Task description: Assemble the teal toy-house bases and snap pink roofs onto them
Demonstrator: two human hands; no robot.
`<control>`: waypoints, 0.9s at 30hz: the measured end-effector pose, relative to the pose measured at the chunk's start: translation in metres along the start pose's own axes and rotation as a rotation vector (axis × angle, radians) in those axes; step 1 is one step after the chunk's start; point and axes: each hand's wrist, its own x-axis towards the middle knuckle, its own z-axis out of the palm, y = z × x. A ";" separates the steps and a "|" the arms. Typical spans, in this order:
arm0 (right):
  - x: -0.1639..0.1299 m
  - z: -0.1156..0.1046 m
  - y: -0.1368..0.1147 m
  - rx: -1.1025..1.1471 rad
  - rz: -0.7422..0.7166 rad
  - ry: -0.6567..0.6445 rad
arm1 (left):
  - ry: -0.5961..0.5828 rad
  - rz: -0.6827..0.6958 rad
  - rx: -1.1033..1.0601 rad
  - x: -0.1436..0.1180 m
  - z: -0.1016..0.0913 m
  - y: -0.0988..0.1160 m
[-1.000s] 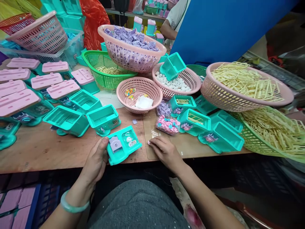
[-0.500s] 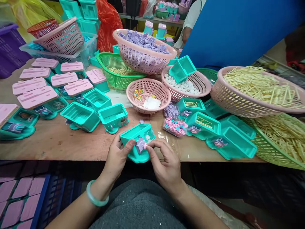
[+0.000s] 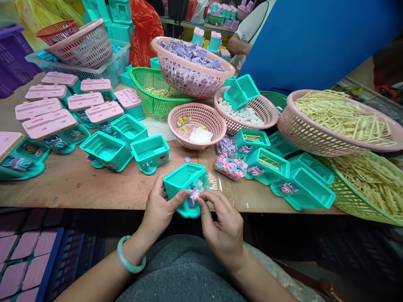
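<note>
My left hand [image 3: 162, 199] is wrapped round the left side of a teal plastic box [image 3: 181, 178], its thumb against a lilac plastic piece [image 3: 192, 198] on the box's front. With thumb and fingertips, my right hand [image 3: 222, 222] pinches a small pink knob [image 3: 196, 196] at that lilac piece. The box has an open top and is held at the table's front edge. A clear pack of pink and blue knobs [image 3: 231, 166] lies just beyond my right hand, with a heap of lilac pieces [image 3: 226, 145] behind it.
Teal boxes with pink lids [image 3: 50, 123] crowd the left; open teal boxes [image 3: 105, 151] stand nearer. A pink basket [image 3: 197, 110] sits mid-table. Baskets of cream sticks [image 3: 343, 113] fill the right. Behind, a basket holds lilac parts [image 3: 192, 54]; a co-worker's arm [image 3: 241, 44] shows beyond.
Both hands have moved slightly right with the teal box, which has turned a little. The right fingers keep pinching the pink knob at the lilac piece.
</note>
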 end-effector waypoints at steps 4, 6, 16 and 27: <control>-0.009 0.010 -0.001 0.021 0.035 0.095 | 0.012 0.032 0.014 -0.004 -0.001 -0.005; -0.014 0.011 0.000 0.073 0.042 0.078 | -0.011 0.047 0.013 -0.003 -0.005 -0.008; 0.009 -0.003 0.091 -0.118 0.101 -0.061 | -0.490 0.130 0.312 0.040 -0.051 0.002; 0.084 0.061 0.102 -0.379 -0.206 -0.578 | -0.351 0.041 0.369 0.026 -0.084 0.007</control>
